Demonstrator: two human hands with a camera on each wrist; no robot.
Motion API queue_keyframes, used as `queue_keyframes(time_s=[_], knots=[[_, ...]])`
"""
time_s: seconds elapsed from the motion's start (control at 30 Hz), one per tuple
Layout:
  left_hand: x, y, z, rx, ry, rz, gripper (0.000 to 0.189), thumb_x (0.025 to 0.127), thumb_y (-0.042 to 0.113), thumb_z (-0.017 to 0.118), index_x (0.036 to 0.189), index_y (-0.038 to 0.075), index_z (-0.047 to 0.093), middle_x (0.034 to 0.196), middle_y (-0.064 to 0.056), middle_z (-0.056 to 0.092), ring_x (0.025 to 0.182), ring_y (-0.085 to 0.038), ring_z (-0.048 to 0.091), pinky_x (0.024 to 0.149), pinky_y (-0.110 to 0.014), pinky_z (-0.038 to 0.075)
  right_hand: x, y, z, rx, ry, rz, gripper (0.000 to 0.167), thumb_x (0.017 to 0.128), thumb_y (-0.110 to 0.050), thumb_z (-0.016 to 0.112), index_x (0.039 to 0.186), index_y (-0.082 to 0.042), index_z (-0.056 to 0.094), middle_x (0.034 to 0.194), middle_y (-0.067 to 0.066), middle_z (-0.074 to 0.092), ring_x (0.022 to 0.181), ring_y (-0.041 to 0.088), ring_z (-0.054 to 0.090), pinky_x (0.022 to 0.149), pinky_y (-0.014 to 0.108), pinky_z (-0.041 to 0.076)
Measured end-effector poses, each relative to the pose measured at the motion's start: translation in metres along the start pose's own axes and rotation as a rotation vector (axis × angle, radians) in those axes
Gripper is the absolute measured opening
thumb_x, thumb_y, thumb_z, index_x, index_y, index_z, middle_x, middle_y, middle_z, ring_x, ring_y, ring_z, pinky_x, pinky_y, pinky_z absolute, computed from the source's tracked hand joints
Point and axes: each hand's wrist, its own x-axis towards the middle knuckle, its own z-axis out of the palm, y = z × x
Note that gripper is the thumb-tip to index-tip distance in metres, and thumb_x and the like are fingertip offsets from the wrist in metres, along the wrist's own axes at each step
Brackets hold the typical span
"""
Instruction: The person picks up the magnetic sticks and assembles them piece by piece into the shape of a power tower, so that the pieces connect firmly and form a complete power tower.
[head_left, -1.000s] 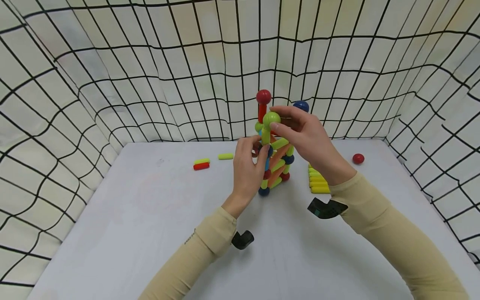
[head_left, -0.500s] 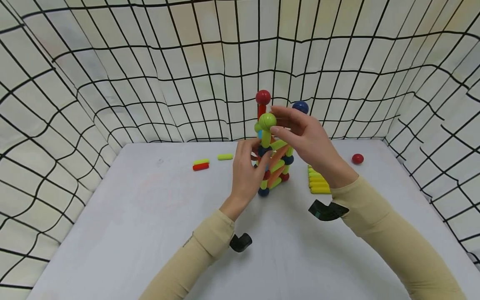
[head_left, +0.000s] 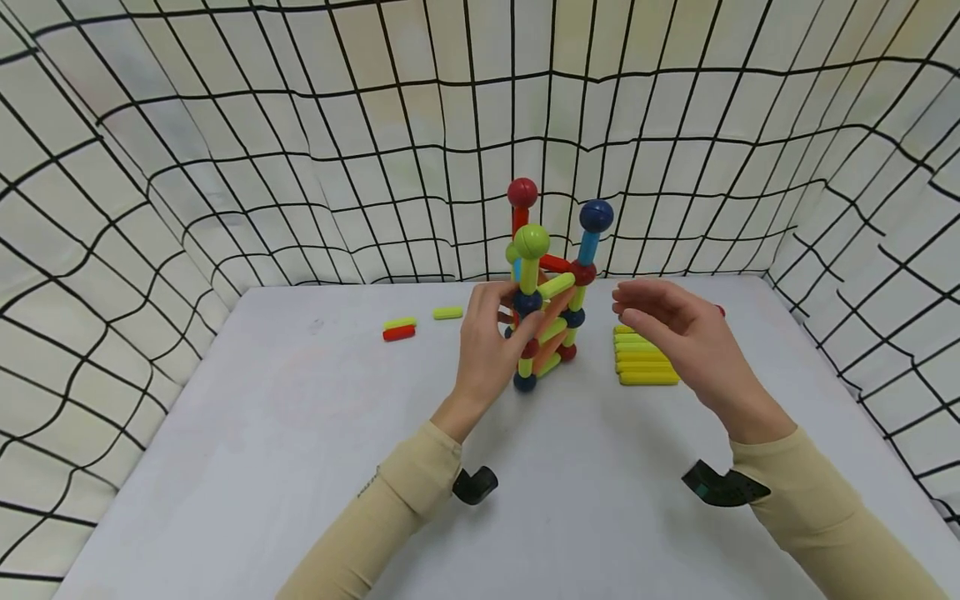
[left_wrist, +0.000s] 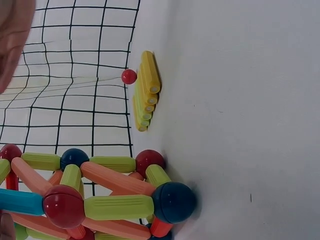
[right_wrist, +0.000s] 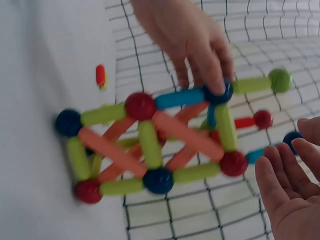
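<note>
A tower of magnetic rods and balls [head_left: 552, 329] stands upright on the white table, with orange rods slanting across its sides. My left hand [head_left: 483, 342] grips its upper near corner; in the right wrist view the thumb presses a dark blue ball [right_wrist: 218, 92]. Above that corner rises a lime rod capped by a lime ball [head_left: 532, 241]. Two other uprights end in a red ball [head_left: 522, 192] and a dark blue ball [head_left: 596, 215]. To the tower's right, my right hand [head_left: 686, 342] hovers with nothing in it, fingers relaxed and thumb apart.
Yellow and lime rods [head_left: 648, 367] lie in a row under my right hand. Beyond them is a loose red ball [left_wrist: 129, 76]. Left of the tower lie a lime rod [head_left: 447, 313] and a red rod [head_left: 399, 333] beside another lime one. Black netting [head_left: 360, 167] encloses the table.
My right hand has let go of the lime ball and moved right and down, away from the tower. The lime ball stays atop its rod; my left hand keeps its grip.
</note>
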Motion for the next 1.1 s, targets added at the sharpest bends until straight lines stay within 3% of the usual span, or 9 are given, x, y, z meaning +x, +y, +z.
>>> queue_keyframes(time_s=[0.27, 0.4, 0.47, 0.6, 0.77, 1.1], knots=[[-0.001, 0.000, -0.002, -0.026, 0.001, -0.005, 0.037, 0.091, 0.016, 0.070, 0.119, -0.002, 0.054, 0.110, -0.013, 0.053, 0.096, -0.021, 0.055, 0.076, -0.030, 0.054, -0.016, 0.051, -0.025, -0.041, 0.061, 0.213, 0.049, 0.096, -0.046, 0.057, 0.139, -0.022, 0.051, 0.136, -0.002, 0.054, 0.120, 0.009, 0.052, 0.094, 0.013, 0.042], [0.001, -0.001, -0.004, -0.030, -0.010, -0.002, 0.036, 0.091, 0.014, 0.070, 0.119, -0.003, 0.054, 0.110, -0.013, 0.054, 0.096, -0.021, 0.056, 0.076, -0.032, 0.055, -0.022, 0.081, -0.036, -0.094, 0.046, 0.291, 0.056, 0.096, -0.049, 0.056, 0.143, -0.018, 0.047, 0.139, 0.002, 0.051, 0.121, 0.013, 0.047, 0.098, 0.023, 0.043], [0.002, -0.002, -0.005, -0.039, -0.011, -0.001, 0.036, 0.091, 0.013, 0.070, 0.119, -0.003, 0.055, 0.110, -0.013, 0.054, 0.096, -0.021, 0.056, 0.076, -0.032, 0.055, -0.024, 0.094, -0.039, -0.116, 0.018, 0.315, 0.059, 0.097, -0.049, 0.054, 0.144, -0.015, 0.045, 0.140, 0.006, 0.050, 0.120, 0.013, 0.047, 0.097, 0.022, 0.044], [0.003, -0.003, -0.006, -0.059, -0.015, -0.010, 0.036, 0.090, 0.011, 0.070, 0.120, -0.003, 0.055, 0.110, -0.014, 0.054, 0.095, -0.021, 0.056, 0.076, -0.031, 0.056, -0.026, 0.116, -0.042, -0.140, -0.037, 0.338, 0.060, 0.098, -0.048, 0.053, 0.143, -0.010, 0.044, 0.139, 0.011, 0.051, 0.119, 0.012, 0.050, 0.091, 0.011, 0.043], [0.003, -0.003, -0.006, -0.066, -0.028, -0.032, 0.038, 0.091, 0.012, 0.071, 0.121, -0.002, 0.054, 0.111, -0.014, 0.053, 0.095, -0.021, 0.056, 0.077, -0.032, 0.056, -0.024, 0.135, -0.040, -0.153, -0.085, 0.342, 0.057, 0.099, -0.042, 0.055, 0.142, -0.006, 0.045, 0.138, 0.016, 0.052, 0.123, 0.026, 0.050, 0.090, 0.009, 0.043], [0.003, -0.001, -0.006, -0.061, -0.013, -0.033, 0.038, 0.090, 0.012, 0.071, 0.121, -0.003, 0.055, 0.109, -0.014, 0.054, 0.096, -0.021, 0.055, 0.077, -0.028, 0.054, -0.020, 0.147, -0.036, -0.202, -0.129, 0.302, 0.050, 0.099, -0.036, 0.057, 0.135, -0.002, 0.051, 0.132, 0.018, 0.055, 0.119, 0.033, 0.053, 0.084, 0.005, 0.042]])
